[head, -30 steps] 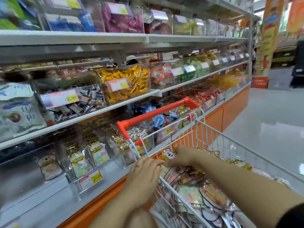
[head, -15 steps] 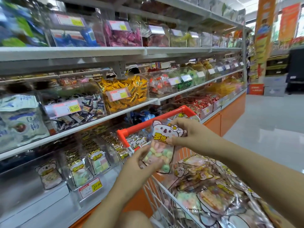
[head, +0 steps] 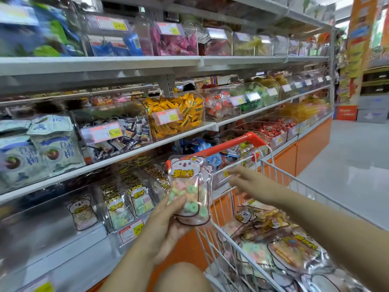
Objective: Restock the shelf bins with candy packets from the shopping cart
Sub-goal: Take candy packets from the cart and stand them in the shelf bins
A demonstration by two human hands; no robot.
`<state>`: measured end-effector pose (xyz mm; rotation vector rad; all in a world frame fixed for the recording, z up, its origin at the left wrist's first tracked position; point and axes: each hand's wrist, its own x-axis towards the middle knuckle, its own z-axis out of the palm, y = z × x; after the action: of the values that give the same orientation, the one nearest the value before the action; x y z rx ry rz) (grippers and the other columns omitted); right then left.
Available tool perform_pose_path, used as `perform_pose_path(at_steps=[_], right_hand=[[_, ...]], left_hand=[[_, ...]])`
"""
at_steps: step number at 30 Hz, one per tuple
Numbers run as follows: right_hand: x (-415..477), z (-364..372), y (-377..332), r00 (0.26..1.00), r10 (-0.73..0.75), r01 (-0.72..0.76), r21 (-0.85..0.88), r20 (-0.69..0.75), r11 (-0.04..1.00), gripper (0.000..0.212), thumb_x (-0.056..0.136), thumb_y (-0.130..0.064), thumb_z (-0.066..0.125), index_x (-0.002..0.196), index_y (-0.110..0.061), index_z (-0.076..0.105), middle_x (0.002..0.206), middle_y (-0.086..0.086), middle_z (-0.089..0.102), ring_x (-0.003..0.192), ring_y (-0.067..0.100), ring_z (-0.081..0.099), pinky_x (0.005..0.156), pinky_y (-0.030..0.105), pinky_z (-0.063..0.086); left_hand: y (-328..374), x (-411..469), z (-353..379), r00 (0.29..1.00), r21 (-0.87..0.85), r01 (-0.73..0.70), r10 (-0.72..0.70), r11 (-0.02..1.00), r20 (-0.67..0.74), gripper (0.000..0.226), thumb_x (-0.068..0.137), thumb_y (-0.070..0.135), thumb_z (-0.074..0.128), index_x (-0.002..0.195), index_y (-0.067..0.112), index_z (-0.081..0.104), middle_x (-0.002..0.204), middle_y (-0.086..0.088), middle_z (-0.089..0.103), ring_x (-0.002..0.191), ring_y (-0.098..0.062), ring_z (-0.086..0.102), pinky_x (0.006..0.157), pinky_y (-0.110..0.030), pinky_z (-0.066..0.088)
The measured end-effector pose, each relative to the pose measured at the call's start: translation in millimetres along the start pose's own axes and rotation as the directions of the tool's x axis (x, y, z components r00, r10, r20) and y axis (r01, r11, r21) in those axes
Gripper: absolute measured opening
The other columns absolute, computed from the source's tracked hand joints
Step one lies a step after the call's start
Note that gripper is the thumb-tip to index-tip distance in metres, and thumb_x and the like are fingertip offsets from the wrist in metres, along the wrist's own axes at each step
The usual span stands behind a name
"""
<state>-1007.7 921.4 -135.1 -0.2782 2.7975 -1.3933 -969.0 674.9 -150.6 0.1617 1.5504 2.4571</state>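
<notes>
One-handed now: grips candy pkt (head: pixel 189 186) w/ L hand (head: pixel 166 225) beside cart (head: pixel 251 137); let go w/ R hand (head: pixel 250 184), open over cart.

Bright, even store light falls from above, leaving soft shadows under each shelf (head: pixel 101 64). Glare streaks the clear bins (head: pixel 134 114) and a pale sheen lies on the floor (head: pixel 353 161). Motion blur smears the upper left corner and my right hand (head: pixel 250 184); the candy packet (head: pixel 189 192) in my left hand (head: pixel 166 226) is fairly sharp. The wide lens bows straight lines at the edges.
</notes>
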Motion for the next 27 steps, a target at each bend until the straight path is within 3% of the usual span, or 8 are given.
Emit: perform_pose_path(at_steps=[1, 3, 11, 16, 18, 22, 25, 27], right_hand=[[6, 3, 16, 0.996, 0.077, -0.065, -0.249, 0.039, 0.966, 0.045, 0.099, -0.043, 0.053, 0.138, -0.021, 0.049, 0.127, 0.004, 0.062, 0.105, 0.028, 0.066, 0.093, 0.044, 0.055], [16, 12, 45, 0.965, 0.254, -0.18, -0.526, 0.071, 0.831, 0.056, 0.097, -0.045, 0.055, 0.143, -0.015, 0.043, 0.137, 0.012, 0.056, 0.107, 0.027, 0.061, 0.094, 0.04, 0.052], [39, 42, 58, 0.923, 0.377, -0.228, -0.682, 0.075, 0.695, 0.092, 0.075, -0.046, 0.08, 0.146, -0.008, 0.035, 0.135, 0.012, 0.057, 0.116, 0.032, 0.059, 0.094, 0.042, 0.054], [35, 48, 58, 0.955, 0.296, -0.241, -0.544, 0.014, 0.804, 0.079, 0.084, -0.019, 0.075, 0.151, -0.015, 0.032, 0.127, 0.012, 0.061, 0.104, 0.025, 0.062, 0.079, 0.032, 0.054], [32, 46, 56, 0.973, 0.232, -0.199, -0.46, 0.015, 0.865, 0.069, 0.086, -0.012, 0.07, 0.148, -0.019, 0.04, 0.133, 0.011, 0.06, 0.104, 0.023, 0.063, 0.08, 0.033, 0.056], [17, 13, 25, 0.999, 0.029, -0.035, -0.187, -0.035, 0.982, 0.048, 0.086, 0.001, 0.068, 0.129, -0.02, 0.062, 0.136, -0.001, 0.056, 0.082, -0.001, 0.057, 0.064, 0.017, 0.05], [-8, -26, -23, 0.983, -0.123, 0.129, 0.036, -0.137, 0.991, 0.048, 0.086, 0.006, 0.063, 0.118, -0.029, 0.066, 0.128, -0.007, 0.059, 0.092, 0.002, 0.064, 0.07, 0.02, 0.055], [-23, -43, -51, 0.963, -0.22, 0.245, 0.163, -0.154, 0.956, 0.049, 0.087, 0.01, 0.06, 0.118, -0.028, 0.066, 0.123, -0.008, 0.062, 0.085, -0.006, 0.064, 0.068, 0.015, 0.052]], left_hand=[[-2, 1, -3, 1.0, -0.03, 0.009, -0.01, 1.0, -0.021, 0.047, 0.077, 0.011, 0.064, 0.122, -0.001, 0.061, 0.111, -0.026, 0.07, 0.082, -0.031, 0.074, 0.074, -0.047, 0.062], [-4, 1, -8, 0.998, -0.059, 0.026, -0.03, 0.998, -0.062, 0.051, 0.077, 0.013, 0.063, 0.126, -0.001, 0.06, 0.114, -0.027, 0.069, 0.084, -0.032, 0.074, 0.08, -0.049, 0.058], [-6, 1, -18, 0.989, -0.095, 0.038, -0.051, 0.995, -0.142, 0.055, 0.078, 0.016, 0.065, 0.13, 0.003, 0.057, 0.12, -0.028, 0.066, 0.123, -0.049, 0.055, 0.089, -0.06, 0.05], [-4, -2, -20, 0.985, -0.115, 0.036, -0.054, 0.993, -0.165, 0.057, 0.077, 0.018, 0.064, 0.132, 0.007, 0.056, 0.12, -0.028, 0.066, 0.119, -0.047, 0.055, 0.104, -0.06, 0.042], [-2, -4, -20, 0.982, -0.121, 0.052, -0.073, 0.991, -0.172, 0.059, 0.077, 0.018, 0.064, 0.133, 0.004, 0.054, 0.12, -0.028, 0.066, 0.116, -0.046, 0.059, 0.098, -0.058, 0.049], [1, -11, -19, 0.986, -0.104, 0.044, -0.06, 0.994, -0.155, 0.058, 0.078, 0.013, 0.063, 0.135, 0.007, 0.051, 0.115, -0.027, 0.069, 0.102, -0.043, 0.068, 0.074, -0.052, 0.061], [3, -11, -19, 0.986, -0.073, 0.006, -0.018, 0.997, -0.163, 0.061, 0.086, 0.007, 0.061, 0.144, 0.022, 0.047, 0.116, -0.02, 0.071, 0.103, -0.042, 0.068, 0.076, -0.055, 0.059], [5, -11, -13, 0.99, -0.037, 0.003, -0.008, 0.999, -0.139, 0.068, 0.086, 0.007, 0.061, 0.148, 0.027, 0.042, 0.116, -0.017, 0.072, 0.1, -0.041, 0.07, 0.079, -0.056, 0.057]])
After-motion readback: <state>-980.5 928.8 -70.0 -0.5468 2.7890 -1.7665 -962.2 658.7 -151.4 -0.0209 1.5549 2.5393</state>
